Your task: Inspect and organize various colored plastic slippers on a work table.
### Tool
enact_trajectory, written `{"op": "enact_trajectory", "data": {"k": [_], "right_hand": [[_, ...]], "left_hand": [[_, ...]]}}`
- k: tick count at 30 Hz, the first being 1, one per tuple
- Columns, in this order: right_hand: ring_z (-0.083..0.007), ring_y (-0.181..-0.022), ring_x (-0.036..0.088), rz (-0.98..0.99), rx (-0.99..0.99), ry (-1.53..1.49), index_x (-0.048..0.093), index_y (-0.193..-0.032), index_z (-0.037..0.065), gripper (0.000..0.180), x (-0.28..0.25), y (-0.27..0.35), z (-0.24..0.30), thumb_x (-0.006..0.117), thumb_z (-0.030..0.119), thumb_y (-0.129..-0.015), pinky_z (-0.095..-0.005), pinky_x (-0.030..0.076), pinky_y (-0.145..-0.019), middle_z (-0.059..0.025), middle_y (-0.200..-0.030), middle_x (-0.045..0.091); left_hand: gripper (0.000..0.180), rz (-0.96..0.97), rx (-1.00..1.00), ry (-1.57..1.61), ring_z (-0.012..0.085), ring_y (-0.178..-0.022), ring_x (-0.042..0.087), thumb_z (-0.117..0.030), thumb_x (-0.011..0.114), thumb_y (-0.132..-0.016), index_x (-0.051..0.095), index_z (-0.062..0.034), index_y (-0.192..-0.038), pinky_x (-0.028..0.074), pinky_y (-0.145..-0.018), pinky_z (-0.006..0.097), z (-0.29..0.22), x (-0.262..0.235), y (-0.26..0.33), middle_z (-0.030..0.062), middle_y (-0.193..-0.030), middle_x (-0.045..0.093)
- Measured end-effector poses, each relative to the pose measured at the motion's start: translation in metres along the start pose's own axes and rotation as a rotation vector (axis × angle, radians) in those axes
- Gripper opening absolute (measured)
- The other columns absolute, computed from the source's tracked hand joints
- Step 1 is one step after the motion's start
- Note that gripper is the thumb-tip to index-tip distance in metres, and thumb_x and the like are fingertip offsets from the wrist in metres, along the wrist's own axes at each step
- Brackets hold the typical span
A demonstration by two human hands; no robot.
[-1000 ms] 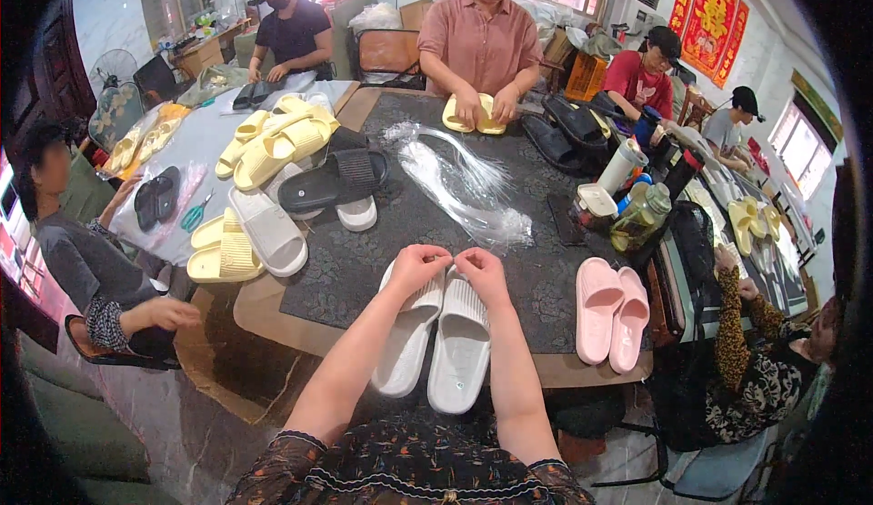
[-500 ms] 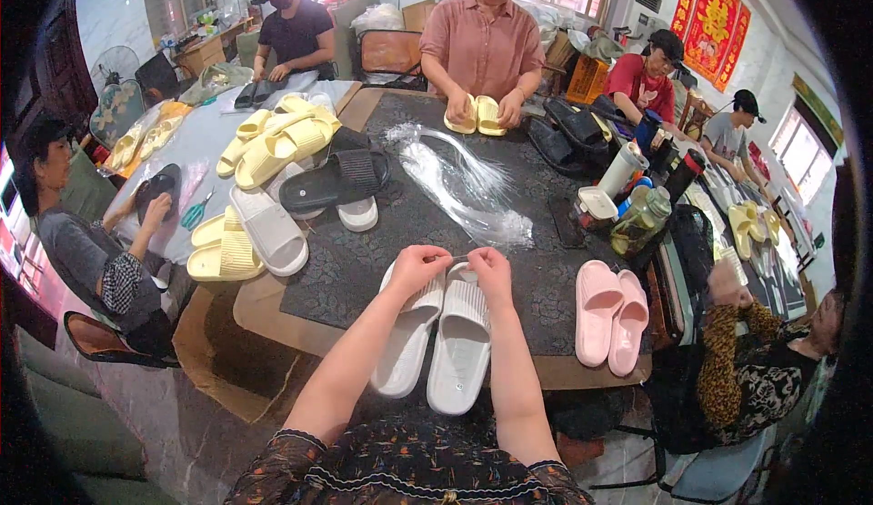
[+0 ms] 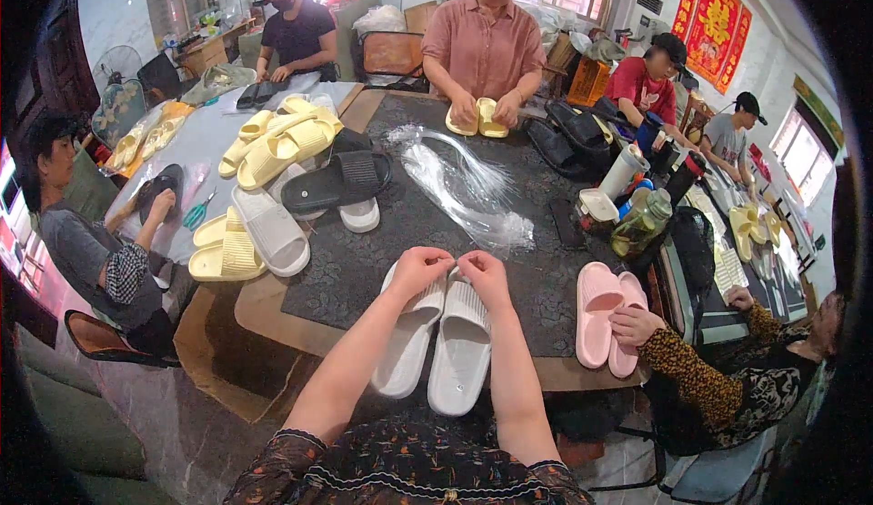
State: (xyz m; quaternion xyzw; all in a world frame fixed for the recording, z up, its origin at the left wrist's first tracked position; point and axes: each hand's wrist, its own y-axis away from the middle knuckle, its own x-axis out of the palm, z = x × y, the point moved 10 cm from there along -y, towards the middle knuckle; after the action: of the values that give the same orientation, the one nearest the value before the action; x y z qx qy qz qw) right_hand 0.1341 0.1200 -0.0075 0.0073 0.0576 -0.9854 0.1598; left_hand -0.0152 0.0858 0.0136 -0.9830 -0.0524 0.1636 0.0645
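Note:
A pair of light grey slide slippers stands side by side at the table's near edge, the left slipper (image 3: 400, 350) and the right slipper (image 3: 460, 360) with their toe ends away from me. Over the toe end of the left one, my left hand (image 3: 426, 271) is closed in a pinch. My right hand (image 3: 484, 278) pinches just beside it, above the right slipper's toe. Between the fingertips a thin strand is barely visible; most of it is hidden. Beyond my hands lies a loose bundle of clear plastic strands (image 3: 455, 187) on the dark patterned tabletop.
A co-worker's hand (image 3: 635, 325) touches pink slippers (image 3: 596, 314) at the right. Left lie piled yellow slippers (image 3: 286, 150), a black slipper (image 3: 336, 184) and a grey slipper (image 3: 271, 232). Bottles and jars (image 3: 641, 223) stand at the right. A co-worker opposite handles yellow slippers (image 3: 491, 119).
My fingertips have come closer together, and the strand that spanned between them hardly shows now. At the right, a co-worker's hand has reached onto the pink slippers.

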Motion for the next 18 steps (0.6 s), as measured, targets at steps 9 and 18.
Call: {"op": "enact_trajectory", "data": {"k": [9,18], "right_hand": [[-0.0059,-0.064,0.055,-0.021,0.031,-0.077,0.063,-0.085,0.001,0.012,0.001,0.000,-0.001,0.065,0.012,-0.081,-0.0206,0.043,-0.060,-0.0009,-0.073,0.062],[-0.0067,-0.066,0.056,-0.073,-0.041,-0.042,0.063,-0.085,0.002,0.010,-0.007,-0.001,0.002,0.063,0.012,-0.083,-0.0213,0.043,-0.062,-0.0006,-0.073,0.062]], "left_hand": [[0.022,-0.014,0.002,-0.004,0.0102,-0.064,0.061,-0.022,0.068,-0.077,0.071,-0.0051,-0.090,0.048,-0.063,0.026,-0.002,-0.002,0.001,0.0050,-0.072,0.068],[0.022,-0.015,0.008,-0.020,0.0108,-0.063,0.061,-0.023,0.068,-0.076,0.072,-0.0058,-0.090,0.048,-0.062,0.027,-0.005,0.000,0.000,0.0049,-0.071,0.068]]}}
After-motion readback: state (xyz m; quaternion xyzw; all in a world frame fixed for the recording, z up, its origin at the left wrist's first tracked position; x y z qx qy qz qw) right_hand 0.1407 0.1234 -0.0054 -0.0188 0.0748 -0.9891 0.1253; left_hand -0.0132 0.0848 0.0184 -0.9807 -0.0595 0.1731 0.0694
